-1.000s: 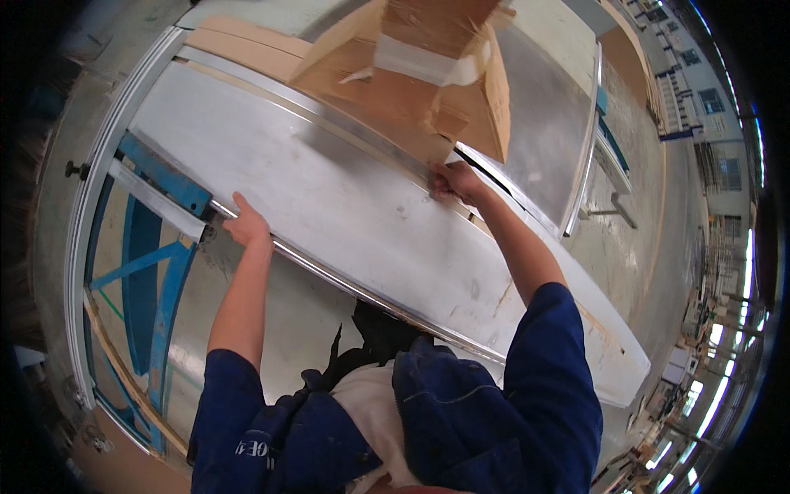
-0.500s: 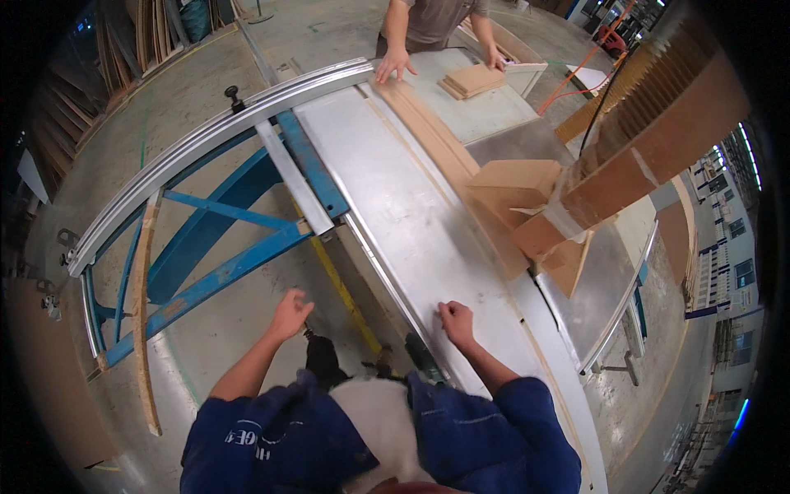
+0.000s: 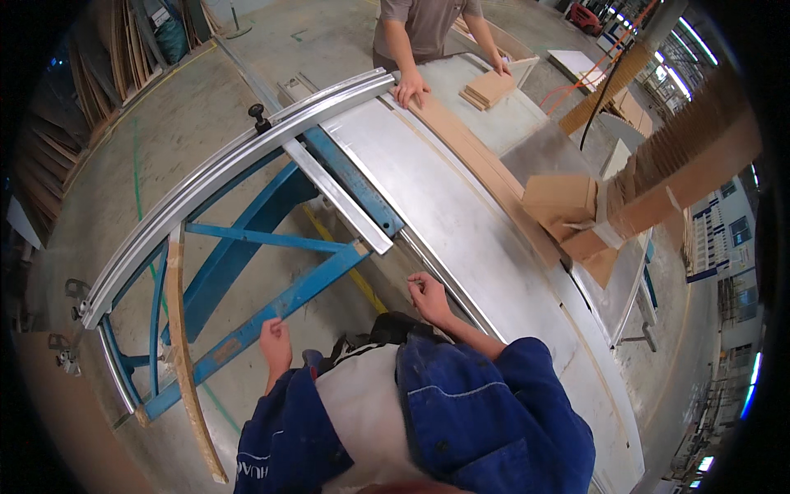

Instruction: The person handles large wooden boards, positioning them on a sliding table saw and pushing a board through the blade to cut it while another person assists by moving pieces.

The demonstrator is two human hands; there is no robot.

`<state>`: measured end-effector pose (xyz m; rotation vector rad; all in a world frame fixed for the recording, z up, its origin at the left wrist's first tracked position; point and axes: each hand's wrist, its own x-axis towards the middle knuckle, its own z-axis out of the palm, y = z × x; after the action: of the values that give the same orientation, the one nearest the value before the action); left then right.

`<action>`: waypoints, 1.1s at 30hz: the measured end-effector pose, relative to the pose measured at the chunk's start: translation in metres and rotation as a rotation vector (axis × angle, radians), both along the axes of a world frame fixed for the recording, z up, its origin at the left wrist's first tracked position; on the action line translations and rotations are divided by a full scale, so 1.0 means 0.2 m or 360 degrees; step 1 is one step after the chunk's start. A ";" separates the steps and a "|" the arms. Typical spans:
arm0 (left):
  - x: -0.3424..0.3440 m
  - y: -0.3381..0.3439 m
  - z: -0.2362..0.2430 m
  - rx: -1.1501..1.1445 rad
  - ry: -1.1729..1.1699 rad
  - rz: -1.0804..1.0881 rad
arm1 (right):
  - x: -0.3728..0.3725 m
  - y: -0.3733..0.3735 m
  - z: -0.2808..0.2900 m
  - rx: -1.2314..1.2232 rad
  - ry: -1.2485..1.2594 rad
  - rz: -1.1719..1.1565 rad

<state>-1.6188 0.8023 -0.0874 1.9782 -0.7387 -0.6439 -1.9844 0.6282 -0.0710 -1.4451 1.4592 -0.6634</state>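
Note:
My left hand (image 3: 276,344) is loosely closed above the blue diagonal bar (image 3: 239,339) of a metal frame, with no held thing visible. My right hand (image 3: 428,298), its fingers curled in and nothing seen in them, hovers by the near edge of the long silver machine table (image 3: 461,218). Neither hand appears to touch the machine. Long narrow brown boards (image 3: 477,156) lie lengthwise along the table's far side. A co-worker's hand (image 3: 411,89) rests on their far end. The co-worker's other hand reaches beside a small stack of brown board pieces (image 3: 490,87).
A ribbed duct with brown cardboard (image 3: 666,218) slants over the table's right part. A silver rail fence (image 3: 222,156) with a black knob (image 3: 259,118) crosses the left. A narrow wood strip (image 3: 183,354) leans against the blue frame. Sheets (image 3: 78,107) stand far left.
My view and body have turned, so the table sits farther right. My right hand has drawn back from above the table to its edge. My left hand has come lower and its fingers have curled.

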 end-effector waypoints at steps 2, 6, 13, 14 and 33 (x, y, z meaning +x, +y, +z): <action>-0.02 -0.25 0.05 0.0034 -0.0346 -0.0240 | 0.07 -0.07 0.03 0.0036 0.0011 -0.0044; -0.10 -0.55 0.06 0.0033 -0.0802 -0.0611 | 0.20 -0.19 0.02 0.0150 -0.0047 -0.0035; 0.03 -0.73 -0.21 0.0739 -0.0651 -0.1143 | 0.46 -0.63 -0.07 -0.0104 0.0008 -0.0058; 0.06 -0.75 -0.25 0.0872 -0.0650 -0.1142 | 0.51 -0.70 -0.07 -0.0164 0.0081 -0.0023; 0.17 -0.55 -0.85 0.0889 -0.0351 -0.0960 | 0.81 -1.08 -0.20 -0.0861 0.0417 0.0598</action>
<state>-1.5838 0.6933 -0.2583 2.3594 -1.4426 -1.0863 -1.8230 0.4127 -0.1111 -2.2297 1.1895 -0.6757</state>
